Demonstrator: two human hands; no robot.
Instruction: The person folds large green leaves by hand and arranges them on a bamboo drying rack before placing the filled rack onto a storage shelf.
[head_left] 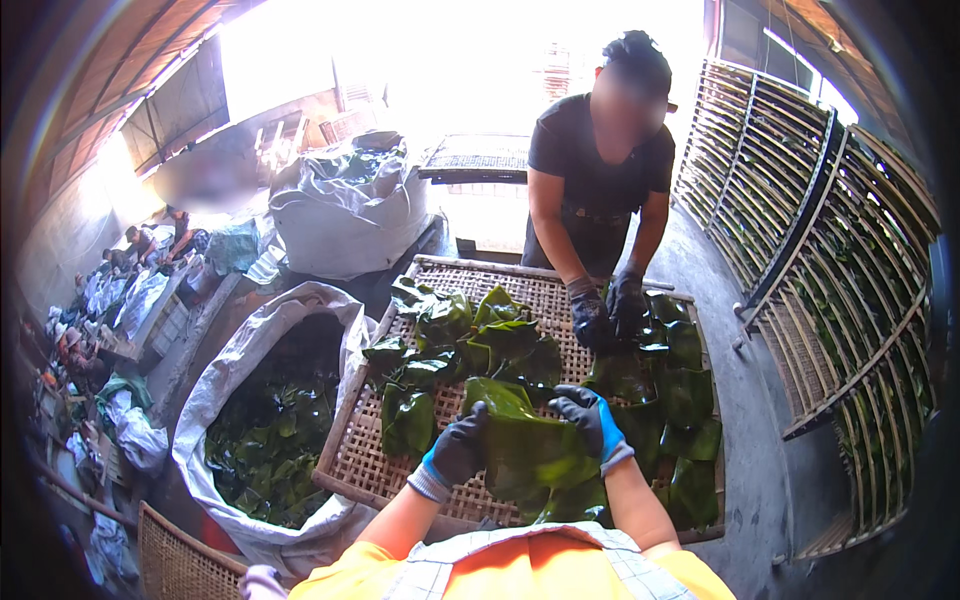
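Note:
My left hand, in a dark glove with a blue cuff, is closed on the left edge of a broad, glossy green leaf. On the other side, my right hand grips the leaf's upper right edge, so it hangs spread between both hands. Beneath lies a woven bamboo tray that bears more flat, wet-looking leaves at the left and overlapping leaves at the right. Across the tray, a co-worker's gloved hands touch the leaves near the far right edge.
A white sack of green leaves stands open to the left. Behind it is a bigger full sack. Slatted racks loaded with trays line the right side. A co-worker stands opposite. Heaped bags lie far left.

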